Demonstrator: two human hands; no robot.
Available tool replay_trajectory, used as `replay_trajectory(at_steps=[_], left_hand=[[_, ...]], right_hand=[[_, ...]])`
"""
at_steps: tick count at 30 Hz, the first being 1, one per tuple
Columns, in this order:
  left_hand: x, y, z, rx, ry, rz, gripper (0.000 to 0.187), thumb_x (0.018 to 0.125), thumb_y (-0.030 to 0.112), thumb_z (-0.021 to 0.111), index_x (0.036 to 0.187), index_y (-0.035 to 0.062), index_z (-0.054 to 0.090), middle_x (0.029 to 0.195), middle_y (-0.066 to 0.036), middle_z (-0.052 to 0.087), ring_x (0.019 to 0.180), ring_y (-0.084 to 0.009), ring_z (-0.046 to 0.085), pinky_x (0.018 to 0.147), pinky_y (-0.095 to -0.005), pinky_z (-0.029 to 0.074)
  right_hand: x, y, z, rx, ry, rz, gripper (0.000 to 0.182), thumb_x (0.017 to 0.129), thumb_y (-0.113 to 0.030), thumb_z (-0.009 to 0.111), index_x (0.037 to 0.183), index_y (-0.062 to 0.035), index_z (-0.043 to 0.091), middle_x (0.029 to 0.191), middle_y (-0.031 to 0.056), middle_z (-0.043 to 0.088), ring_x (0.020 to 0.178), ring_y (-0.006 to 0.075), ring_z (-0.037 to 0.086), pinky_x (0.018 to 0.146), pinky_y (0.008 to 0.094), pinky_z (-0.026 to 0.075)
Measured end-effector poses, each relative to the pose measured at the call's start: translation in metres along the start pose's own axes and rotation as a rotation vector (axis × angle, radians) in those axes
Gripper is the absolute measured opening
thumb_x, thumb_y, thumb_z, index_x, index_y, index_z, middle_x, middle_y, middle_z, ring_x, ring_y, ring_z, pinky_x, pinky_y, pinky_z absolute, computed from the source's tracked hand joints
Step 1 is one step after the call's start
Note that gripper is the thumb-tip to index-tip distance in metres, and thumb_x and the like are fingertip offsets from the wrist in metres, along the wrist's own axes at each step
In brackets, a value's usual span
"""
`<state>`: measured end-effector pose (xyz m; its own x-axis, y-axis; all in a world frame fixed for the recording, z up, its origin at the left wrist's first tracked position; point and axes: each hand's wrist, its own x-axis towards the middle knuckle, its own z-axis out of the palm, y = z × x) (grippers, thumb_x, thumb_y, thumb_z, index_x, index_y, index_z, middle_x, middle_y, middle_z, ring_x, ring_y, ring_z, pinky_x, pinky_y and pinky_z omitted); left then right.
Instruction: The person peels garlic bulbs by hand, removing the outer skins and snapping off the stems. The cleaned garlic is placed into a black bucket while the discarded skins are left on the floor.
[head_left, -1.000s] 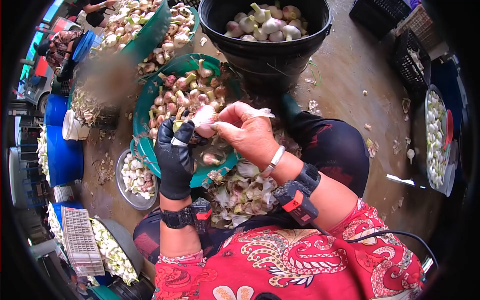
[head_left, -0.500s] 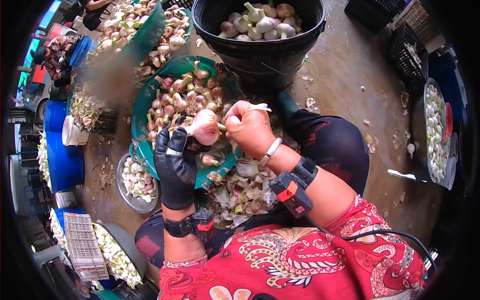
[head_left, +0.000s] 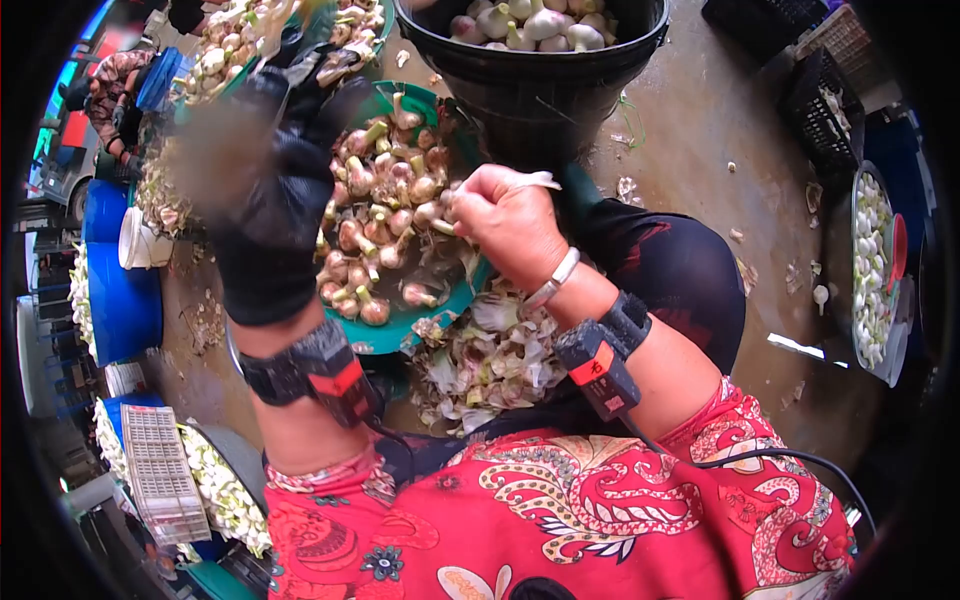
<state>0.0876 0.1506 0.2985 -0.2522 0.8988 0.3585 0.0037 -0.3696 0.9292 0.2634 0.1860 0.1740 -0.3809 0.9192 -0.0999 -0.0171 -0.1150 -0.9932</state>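
Observation:
My left hand, in a black glove, is raised at the upper left, blurred by motion and partly behind a smudge on the lens. Its fingers overlap the heap of garlic at the back left. My right hand, bare, is closed over the right rim of a green basin. A thin white piece sticks out from its fist; the rest of what it holds is hidden. Untrimmed garlic bulbs with short stems fill the basin below and between the hands.
Papery garlic peels lie heaped before my lap. Behind the basin stands a black bucket of cleaner bulbs. Blue tubs and a white pail line the left; black crates stand right. Another person sits far left.
My left hand has swung up and left from the basin; the garlic bulb it held no longer shows. My right hand stays closed, slightly higher in view.

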Motion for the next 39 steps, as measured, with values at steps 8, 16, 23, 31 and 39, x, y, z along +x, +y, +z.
replay_trajectory(at_steps=[8, 16, 23, 31, 39], left_hand=[[-0.172, -0.196, -0.078, 1.176, -0.446, -0.411, 0.02, 0.082, 0.021, 0.061, 0.099, 0.0152, 0.069, 0.098, -0.014, 0.067, 0.092, -0.033, 0.062, 0.083, -0.0412, 0.05], [-0.219, -0.3, -0.111, 1.191, -0.648, -0.849, 0.067, 0.085, 0.031, 0.063, 0.141, 0.0072, 0.035, 0.144, -0.017, 0.037, 0.133, -0.0291, 0.035, 0.108, -0.0404, 0.03], [-0.172, -0.179, -0.1, 0.342, 0.003, -0.724, 0.02, 0.086, 0.018, 0.068, 0.096, 0.0022, 0.063, 0.076, -0.001, 0.062, 0.066, -0.0074, 0.055, 0.056, -0.0226, 0.042], [-0.138, -0.025, -0.02, 0.006, 0.313, -0.547, 0.02, 0.098, 0.019, 0.049, 0.092, 0.0035, 0.06, 0.079, -0.001, 0.059, 0.07, -0.0073, 0.055, 0.059, -0.0226, 0.046], [-0.13, 0.025, -0.022, 0.113, 0.26, -0.449, 0.02, 0.094, 0.018, 0.057, 0.094, -0.0006, 0.063, 0.078, -0.001, 0.064, 0.066, -0.0069, 0.059, 0.059, -0.0225, 0.047]], right_hand=[[0.0, -0.018, -0.008, 0.005, -0.072, -0.025, 0.012, 0.078, -0.002, 0.052, 0.078, -0.0001, 0.064, 0.067, 0.0028, 0.061, 0.062, 0.0056, 0.055, 0.057, 0.0217, 0.045], [-0.01, -0.01, 0.006, -0.371, -0.269, -0.165, 0.026, 0.079, -0.02, 0.066, 0.096, -0.0015, 0.063, 0.086, 0.0154, 0.063, 0.082, 0.0293, 0.062, 0.074, 0.0385, 0.049], [-0.009, -0.001, 0.029, -0.517, -0.463, -0.032, 0.07, 0.07, -0.023, 0.074, 0.132, -0.0087, 0.045, 0.127, 0.0227, 0.05, 0.117, 0.038, 0.05, 0.098, 0.0412, 0.042], [-0.037, -0.003, 0.061, -0.116, -0.423, -0.447, 0.071, 0.065, -0.015, 0.078, 0.129, -0.0078, 0.048, 0.115, 0.016, 0.056, 0.109, 0.0323, 0.054, 0.095, 0.0378, 0.043], [-0.047, -0.031, 0.072, 0.194, -0.535, -0.173, 0.057, 0.077, -0.015, 0.071, 0.129, -0.0024, 0.048, 0.092, 0.0097, 0.061, 0.087, 0.0175, 0.059, 0.081, 0.0318, 0.048]])
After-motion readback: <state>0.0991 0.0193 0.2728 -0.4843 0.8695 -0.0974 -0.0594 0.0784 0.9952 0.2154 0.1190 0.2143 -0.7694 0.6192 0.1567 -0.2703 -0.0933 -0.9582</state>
